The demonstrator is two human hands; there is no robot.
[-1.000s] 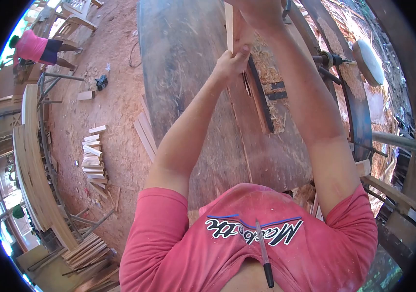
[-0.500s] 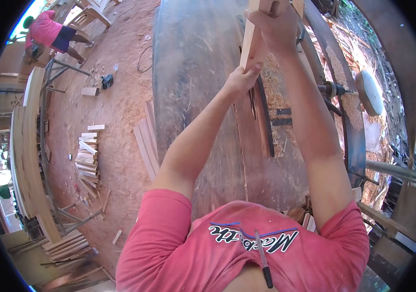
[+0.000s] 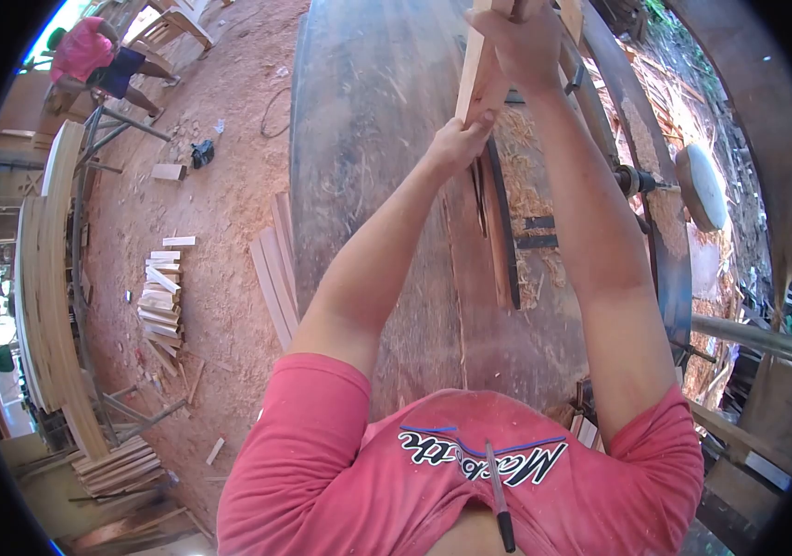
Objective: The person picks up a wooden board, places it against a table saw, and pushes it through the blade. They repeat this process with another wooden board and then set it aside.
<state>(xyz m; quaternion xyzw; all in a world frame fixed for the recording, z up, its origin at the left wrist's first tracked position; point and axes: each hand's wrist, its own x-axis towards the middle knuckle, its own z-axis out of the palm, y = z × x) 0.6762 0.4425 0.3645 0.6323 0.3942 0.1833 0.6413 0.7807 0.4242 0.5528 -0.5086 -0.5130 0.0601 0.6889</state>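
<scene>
Both my hands grip a pale wooden block (image 3: 477,79) at the top of the view, above the far part of a dark wooden workbench (image 3: 377,213). My left hand (image 3: 462,145) is closed around its near end, thumb on the side. Farther up, my right hand (image 3: 527,48) wraps over the block near a recess cut in it; the block's far end runs out of the picture. Beneath my hands, a dark-edged wooden strip (image 3: 500,222) lies on the bench beside wood shavings (image 3: 533,167). A drill-like chuck with a bit (image 3: 635,180) is right of my right forearm.
A round pale disc (image 3: 702,187) stands beyond the chuck. Left of the bench, short wood pieces (image 3: 162,295) lie on the dirt floor, with long planks (image 3: 48,296) stacked on a metal stand. Another person (image 3: 85,56) in a pink shirt bends at the upper left.
The block and both hands have shifted slightly up and left in the view, both hands keeping their hold. The person at the upper left has changed posture slightly.
</scene>
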